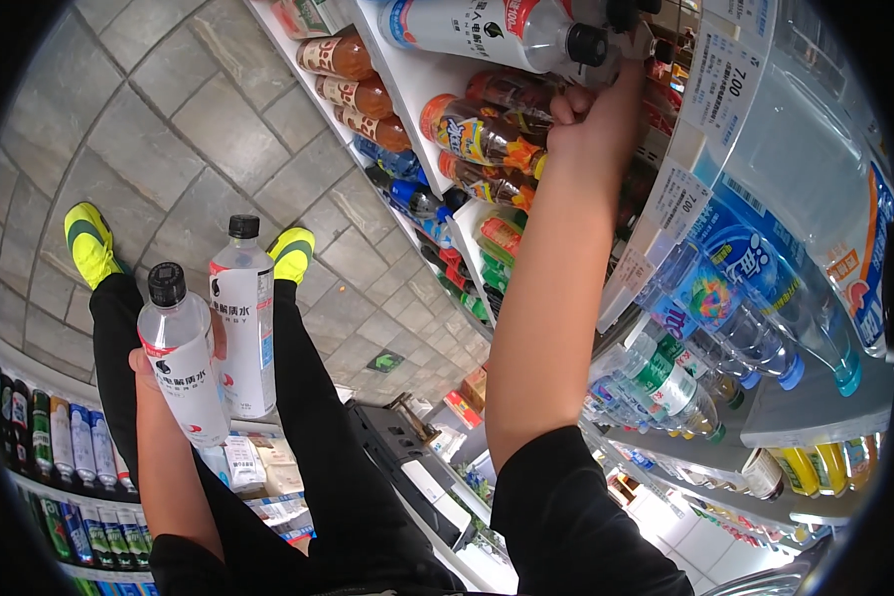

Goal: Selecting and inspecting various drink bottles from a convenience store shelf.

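We see two black-capped water bottles (184, 372) labelled in white, red and black; neon-yellow sneakers (85, 250) with dark stripes; plain black trousers (320, 422); grey slab-patterned floor tiles (184, 119); and a brown tea bottle (472, 131) labelled in orange and yellow.

Black short sleeves (576, 502); black long trousers (333, 467); bright yellow shoes (83, 248), dark curved stripes (94, 236).

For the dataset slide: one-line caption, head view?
Left hand holds two white-labelled bottles; right hand reaches among shelved bottles.
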### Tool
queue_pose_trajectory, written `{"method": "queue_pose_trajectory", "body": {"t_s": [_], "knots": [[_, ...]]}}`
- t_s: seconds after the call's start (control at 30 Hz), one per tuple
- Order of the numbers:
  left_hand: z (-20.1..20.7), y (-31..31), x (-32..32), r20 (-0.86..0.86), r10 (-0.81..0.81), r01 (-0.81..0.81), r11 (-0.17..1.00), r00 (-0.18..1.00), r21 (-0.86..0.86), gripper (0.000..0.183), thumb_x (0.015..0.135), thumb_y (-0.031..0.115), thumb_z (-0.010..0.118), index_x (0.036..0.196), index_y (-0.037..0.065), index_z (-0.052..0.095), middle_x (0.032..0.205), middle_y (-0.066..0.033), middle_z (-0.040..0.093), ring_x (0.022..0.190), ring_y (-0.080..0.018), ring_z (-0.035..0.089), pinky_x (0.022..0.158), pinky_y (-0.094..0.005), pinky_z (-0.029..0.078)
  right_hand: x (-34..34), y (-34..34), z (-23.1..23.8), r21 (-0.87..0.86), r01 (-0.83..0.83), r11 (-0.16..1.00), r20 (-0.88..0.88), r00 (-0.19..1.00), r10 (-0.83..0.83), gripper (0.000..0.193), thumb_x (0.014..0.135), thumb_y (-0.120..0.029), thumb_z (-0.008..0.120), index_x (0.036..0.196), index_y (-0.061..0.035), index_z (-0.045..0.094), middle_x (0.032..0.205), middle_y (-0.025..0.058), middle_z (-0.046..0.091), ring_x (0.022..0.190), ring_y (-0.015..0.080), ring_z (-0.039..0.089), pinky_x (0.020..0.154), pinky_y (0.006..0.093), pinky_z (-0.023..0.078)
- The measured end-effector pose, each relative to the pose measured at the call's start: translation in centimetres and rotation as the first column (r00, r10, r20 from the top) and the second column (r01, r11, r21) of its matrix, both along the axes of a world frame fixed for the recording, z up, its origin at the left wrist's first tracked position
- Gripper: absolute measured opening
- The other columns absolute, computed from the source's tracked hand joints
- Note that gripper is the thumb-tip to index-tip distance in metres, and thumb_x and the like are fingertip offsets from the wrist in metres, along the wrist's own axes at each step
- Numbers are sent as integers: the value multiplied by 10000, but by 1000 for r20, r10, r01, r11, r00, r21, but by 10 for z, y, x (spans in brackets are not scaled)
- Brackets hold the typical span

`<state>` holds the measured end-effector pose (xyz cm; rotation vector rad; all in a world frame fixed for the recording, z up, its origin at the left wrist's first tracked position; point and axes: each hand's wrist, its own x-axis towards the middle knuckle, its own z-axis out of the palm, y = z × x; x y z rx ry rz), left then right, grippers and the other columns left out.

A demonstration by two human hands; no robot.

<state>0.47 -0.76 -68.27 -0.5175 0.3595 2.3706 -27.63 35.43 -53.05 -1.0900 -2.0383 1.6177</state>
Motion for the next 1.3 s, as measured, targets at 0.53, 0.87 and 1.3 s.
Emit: {"method": "queue_pose_trajectory", "body": {"t_s": [0.53, 0.87, 1.3], "knots": [[0, 8, -1, -2, -35, 35, 999, 999, 4, 765, 600, 543, 821, 1107, 13, 606, 893, -109, 597, 779, -245, 608, 686, -361, 512, 35, -31, 3, -29, 88, 996, 78, 993, -85, 299, 964, -273, 565, 1109, -15, 528, 836, 94, 599, 594, 182, 562, 537, 320, 500], [4, 8, 1, -4, -43, 43, 999, 999, 3, 785, 643, 596, 799, 1125, 13, 590, 810, -88, 611, 708, -213, 614, 639, -331, 512, 69, -76, 7, -131, 194, 972, 45, 981, -190, 360, 974, -283, 566, 1072, 58, 503, 857, 124, 595, 709, 214, 632, 601, 330, 605], [6, 7, 2, -8, -91, 91, 996, 996, -23, 824, 633, 662, 779, 1119, 21, 602, 784, -80, 621, 671, -198, 604, 618, -317, 495, 91, -80, 18, 1, 82, 997, 155, 984, -82, 421, 982, -306, 542, 1116, 88, 477, 743, 124, 565, 552, 231, 625, 492, 367, 588]]}}
